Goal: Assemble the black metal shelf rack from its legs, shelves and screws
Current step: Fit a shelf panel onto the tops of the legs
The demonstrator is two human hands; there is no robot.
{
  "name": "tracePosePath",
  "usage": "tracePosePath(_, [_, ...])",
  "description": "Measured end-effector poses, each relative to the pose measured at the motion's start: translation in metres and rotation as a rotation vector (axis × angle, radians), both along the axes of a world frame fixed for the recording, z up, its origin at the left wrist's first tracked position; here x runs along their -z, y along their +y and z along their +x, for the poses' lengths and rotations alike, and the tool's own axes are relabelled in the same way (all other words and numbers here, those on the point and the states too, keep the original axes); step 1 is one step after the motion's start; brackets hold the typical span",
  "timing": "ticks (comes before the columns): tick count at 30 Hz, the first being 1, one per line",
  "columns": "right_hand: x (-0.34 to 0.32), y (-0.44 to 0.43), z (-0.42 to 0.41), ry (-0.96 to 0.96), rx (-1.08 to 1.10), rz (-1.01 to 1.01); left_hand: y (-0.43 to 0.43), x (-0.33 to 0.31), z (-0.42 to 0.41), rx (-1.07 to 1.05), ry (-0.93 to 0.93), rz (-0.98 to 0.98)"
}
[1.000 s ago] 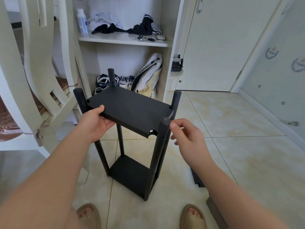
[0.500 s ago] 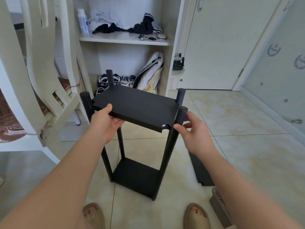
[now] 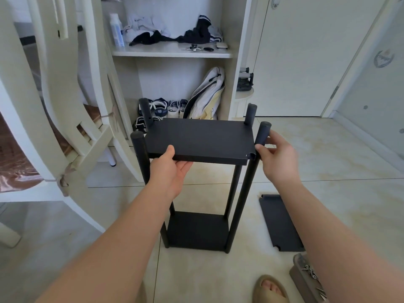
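The black rack stands upright on the tiled floor, its bottom shelf (image 3: 196, 228) fixed between the legs. A second black shelf (image 3: 201, 136) sits near the leg tops. My left hand (image 3: 172, 169) grips its front edge, thumb on top and fingers underneath. My right hand (image 3: 277, 156) holds the front right leg (image 3: 246, 189) just below its top, fingers curled round it beside the shelf's notched corner. The front left leg (image 3: 140, 158) and two rear legs (image 3: 145, 112) (image 3: 250, 113) stick up above the shelf.
A spare black shelf (image 3: 279, 224) lies on the floor to the right. A small box with screws (image 3: 310, 278) sits at lower right beside my sandalled foot (image 3: 271, 288). A white chair (image 3: 65, 106) crowds the left. An open cupboard (image 3: 175, 53) with shoes and a bag stands behind.
The rack has turned to face me squarely and the upper shelf has levelled out. My right hand has gone from fingering the front right leg to holding it near the top.
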State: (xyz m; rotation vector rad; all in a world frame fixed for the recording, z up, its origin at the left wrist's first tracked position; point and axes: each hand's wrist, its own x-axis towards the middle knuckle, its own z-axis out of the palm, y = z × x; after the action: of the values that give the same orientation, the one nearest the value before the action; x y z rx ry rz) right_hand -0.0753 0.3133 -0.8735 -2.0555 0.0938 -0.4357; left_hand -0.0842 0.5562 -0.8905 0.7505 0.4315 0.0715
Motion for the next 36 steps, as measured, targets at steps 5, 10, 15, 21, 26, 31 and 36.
tracePosePath(5, [0.008,0.003,-0.017,0.019,0.099,0.113,-0.001,0.001,0.0,-0.016,-0.001,-0.008])
tracePosePath(10, [0.003,0.013,-0.053,0.198,0.121,0.275,-0.005,0.001,-0.006,-0.017,0.006,-0.01])
tracePosePath(15, [0.006,0.046,-0.069,0.494,0.004,0.597,-0.012,0.001,-0.017,-0.033,0.021,-0.027])
tracePosePath(21, [0.014,0.07,-0.06,0.501,-0.004,0.937,-0.023,0.008,-0.026,-0.04,0.079,0.006])
tracePosePath(26, [0.018,0.076,-0.05,0.457,0.014,1.044,-0.024,0.015,-0.03,-0.044,0.108,0.03])
tracePosePath(31, [0.026,0.075,-0.044,0.502,0.06,1.047,-0.029,0.024,-0.033,-0.031,0.176,0.086])
tracePosePath(36, [0.034,0.074,-0.044,0.578,0.058,1.09,-0.022,0.032,-0.038,0.008,0.255,0.147])
